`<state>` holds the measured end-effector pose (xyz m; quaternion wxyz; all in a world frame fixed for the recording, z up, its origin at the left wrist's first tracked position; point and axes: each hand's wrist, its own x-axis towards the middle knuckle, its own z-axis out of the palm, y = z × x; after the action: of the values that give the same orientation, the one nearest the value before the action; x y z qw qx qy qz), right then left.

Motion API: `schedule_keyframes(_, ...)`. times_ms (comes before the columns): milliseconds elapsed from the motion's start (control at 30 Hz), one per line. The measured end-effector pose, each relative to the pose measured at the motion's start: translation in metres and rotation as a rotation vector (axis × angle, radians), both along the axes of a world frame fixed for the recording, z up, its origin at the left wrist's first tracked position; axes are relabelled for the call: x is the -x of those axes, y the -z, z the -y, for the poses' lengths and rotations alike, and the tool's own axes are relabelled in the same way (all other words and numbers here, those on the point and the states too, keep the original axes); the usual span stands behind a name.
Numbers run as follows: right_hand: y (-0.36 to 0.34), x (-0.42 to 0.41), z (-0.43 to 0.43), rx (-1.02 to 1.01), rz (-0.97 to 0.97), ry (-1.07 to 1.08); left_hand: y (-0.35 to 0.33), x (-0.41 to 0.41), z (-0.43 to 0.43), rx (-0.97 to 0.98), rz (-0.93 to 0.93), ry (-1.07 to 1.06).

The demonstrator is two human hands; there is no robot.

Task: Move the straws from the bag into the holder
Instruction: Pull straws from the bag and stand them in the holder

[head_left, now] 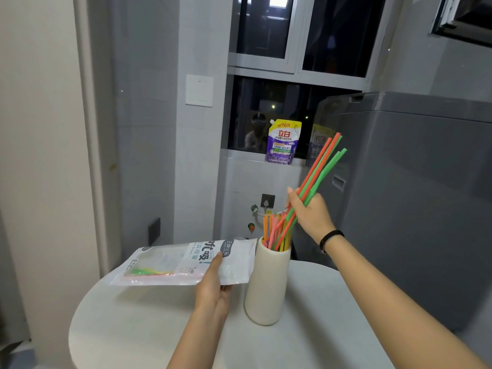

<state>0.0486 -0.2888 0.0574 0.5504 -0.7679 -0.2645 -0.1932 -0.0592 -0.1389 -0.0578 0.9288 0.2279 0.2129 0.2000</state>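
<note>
The right hand point(310, 217) grips a slanted bundle of straws point(319, 166), lower ends in the mouth of the holder point(266, 288). Leaning so far right, they could tip the tall, narrow holder or slip past its rim on release. The left hand point(213, 286) pinches the bag point(170, 262), a few remaining straws point(146, 271) in its left end. The holder stands on a round white table point(133, 328); a detergent pouch point(283, 142) sits on the far sill, a grey washing machine point(412, 182) at right

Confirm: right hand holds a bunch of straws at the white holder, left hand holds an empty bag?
Not empty: in the head view the bag in the left hand has a few straws inside. The right hand does hold a bunch of straws at the white holder.
</note>
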Motion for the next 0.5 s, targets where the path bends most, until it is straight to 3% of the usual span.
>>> schedule_keyframes(200, -0.007, -0.002, 0.000, -0.229, 0.009, 0.043, -0.001, 0.001, -0.001, 0.008, 0.002, -0.008)
schedule_keyframes(500, 0.008, 0.000, -0.008, 0.025, -0.040, 0.054, 0.001, 0.001, 0.000, 0.001, -0.006, -0.014)
